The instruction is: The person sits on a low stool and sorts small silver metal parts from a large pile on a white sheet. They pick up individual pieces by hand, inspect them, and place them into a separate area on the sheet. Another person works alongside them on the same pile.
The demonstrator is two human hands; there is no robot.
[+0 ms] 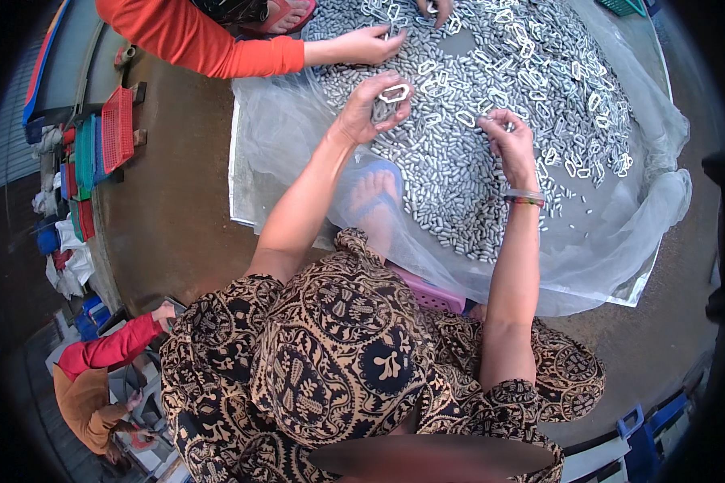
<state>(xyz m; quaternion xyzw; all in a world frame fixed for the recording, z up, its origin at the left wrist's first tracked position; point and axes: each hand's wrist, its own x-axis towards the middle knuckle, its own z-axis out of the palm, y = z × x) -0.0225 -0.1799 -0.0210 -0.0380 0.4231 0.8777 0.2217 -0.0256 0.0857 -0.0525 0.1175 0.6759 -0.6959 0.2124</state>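
Observation:
My left hand (369, 113) is raised over the pile, its fingers curled round a few flat oval metal links; the top link (395, 93) shows pale and open in the middle. Lower right of it, my right hand (511, 138) has its thumb and fingertips pressed together just above the pile. A loose metal link (466, 119) lies right by those fingertips; what they pinch, if anything, is too small to make out. Beneath both hands spread many small silver cylindrical pieces (451, 189), with more links scattered among them.
A sheer white net (282, 133) lies under the pieces, bunched at the right. Across the pile, another person's hand (370, 46) in an orange sleeve and a further hand (439, 10) reach in. A pink basket (427, 290) sits beneath me; coloured baskets (117, 129) stand left.

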